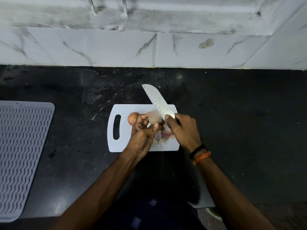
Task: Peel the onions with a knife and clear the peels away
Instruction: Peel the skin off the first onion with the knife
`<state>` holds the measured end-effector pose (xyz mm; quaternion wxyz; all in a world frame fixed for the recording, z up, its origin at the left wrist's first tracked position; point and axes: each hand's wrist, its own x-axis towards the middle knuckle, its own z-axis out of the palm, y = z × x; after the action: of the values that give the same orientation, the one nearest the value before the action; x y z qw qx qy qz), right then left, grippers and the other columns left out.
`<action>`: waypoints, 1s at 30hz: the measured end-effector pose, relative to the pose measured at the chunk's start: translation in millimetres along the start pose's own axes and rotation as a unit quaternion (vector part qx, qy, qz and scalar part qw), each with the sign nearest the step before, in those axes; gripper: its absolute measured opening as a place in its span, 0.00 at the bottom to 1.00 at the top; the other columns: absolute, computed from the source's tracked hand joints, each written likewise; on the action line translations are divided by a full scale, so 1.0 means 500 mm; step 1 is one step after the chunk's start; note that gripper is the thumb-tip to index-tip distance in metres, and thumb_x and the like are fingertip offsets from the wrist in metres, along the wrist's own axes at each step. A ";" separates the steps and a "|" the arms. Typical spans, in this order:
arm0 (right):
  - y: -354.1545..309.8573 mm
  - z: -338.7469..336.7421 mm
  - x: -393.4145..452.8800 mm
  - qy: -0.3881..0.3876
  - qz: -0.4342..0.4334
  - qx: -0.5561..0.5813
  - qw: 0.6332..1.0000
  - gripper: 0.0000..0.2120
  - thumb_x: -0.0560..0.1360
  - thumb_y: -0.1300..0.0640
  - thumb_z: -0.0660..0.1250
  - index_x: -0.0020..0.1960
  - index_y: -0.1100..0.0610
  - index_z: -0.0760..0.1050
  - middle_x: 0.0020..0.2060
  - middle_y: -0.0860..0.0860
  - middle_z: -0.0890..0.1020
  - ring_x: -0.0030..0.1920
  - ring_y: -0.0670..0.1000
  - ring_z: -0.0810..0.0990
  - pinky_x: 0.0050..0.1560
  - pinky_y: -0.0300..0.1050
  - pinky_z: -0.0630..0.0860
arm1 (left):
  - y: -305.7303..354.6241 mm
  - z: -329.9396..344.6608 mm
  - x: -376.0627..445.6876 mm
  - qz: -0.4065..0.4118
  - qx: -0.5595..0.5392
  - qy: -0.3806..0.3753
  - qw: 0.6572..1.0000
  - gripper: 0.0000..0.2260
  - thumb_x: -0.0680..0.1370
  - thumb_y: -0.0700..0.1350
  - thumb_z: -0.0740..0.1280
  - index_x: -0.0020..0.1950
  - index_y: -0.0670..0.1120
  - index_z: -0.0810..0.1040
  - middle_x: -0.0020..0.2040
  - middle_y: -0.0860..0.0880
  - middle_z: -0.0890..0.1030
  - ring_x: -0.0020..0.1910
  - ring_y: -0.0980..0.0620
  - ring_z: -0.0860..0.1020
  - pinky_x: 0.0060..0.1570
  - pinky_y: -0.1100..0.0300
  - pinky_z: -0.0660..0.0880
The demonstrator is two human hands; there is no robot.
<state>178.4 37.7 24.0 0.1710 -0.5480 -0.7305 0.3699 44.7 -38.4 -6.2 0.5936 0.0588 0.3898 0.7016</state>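
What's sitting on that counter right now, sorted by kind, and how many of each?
Onions: 2, one unpeeled onion on the board, one pale onion in the left hand
Knife: 1, in the right hand
Cutting board: 1
Pile of peels: 1
Grey ribbed mat: 1
Total: 6

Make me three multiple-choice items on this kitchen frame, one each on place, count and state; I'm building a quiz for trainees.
1. Where does the grey ribbed rubber mat lie?
A. left of the board
B. right of the board
C. on the board

2. How many onions show?
A. one
B. two
C. four

3. What is the steel dimpled-blade knife doing?
A. lying flat
B. held against an onion
C. stuck in the board

Answers:
1 A: the grey ribbed rubber mat lies left of the white plastic cutting board.
2 B: one pale onion in the left hand, one orange-brown onion on the board.
3 B: the right hand presses the knife to the pale onion.
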 end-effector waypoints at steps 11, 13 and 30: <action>-0.012 0.007 -0.009 0.058 -0.045 -0.066 0.995 0.31 0.70 0.25 0.56 0.31 0.53 0.71 0.23 0.43 0.69 0.26 0.44 0.72 0.31 0.38 0.66 | 0.000 0.005 -0.006 -0.002 0.047 0.005 0.999 0.15 0.75 0.24 0.64 0.59 0.35 0.73 0.58 0.41 0.81 0.51 0.47 0.84 0.45 0.56 0.83; -0.013 0.008 -0.008 0.057 -0.049 -0.077 0.994 0.33 0.70 0.24 0.54 0.29 0.53 0.72 0.22 0.42 0.68 0.25 0.44 0.71 0.32 0.40 0.67 | -0.002 -0.005 -0.003 0.010 0.071 0.012 0.997 0.14 0.74 0.24 0.66 0.57 0.35 0.74 0.57 0.43 0.82 0.52 0.48 0.84 0.48 0.55 0.82; 0.020 -0.016 0.015 0.001 -0.014 -0.035 0.999 0.27 0.73 0.34 0.68 0.31 0.58 0.77 0.25 0.47 0.76 0.28 0.47 0.75 0.32 0.45 0.69 | 0.014 0.007 -0.005 0.081 0.166 0.028 0.982 0.22 0.73 0.22 0.67 0.64 0.36 0.74 0.50 0.59 0.84 0.53 0.54 0.84 0.50 0.58 0.81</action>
<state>187.5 48.8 20.8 0.1574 -0.5433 -0.7508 0.3410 41.8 -38.9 1.3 0.5057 0.1683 0.5110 0.6744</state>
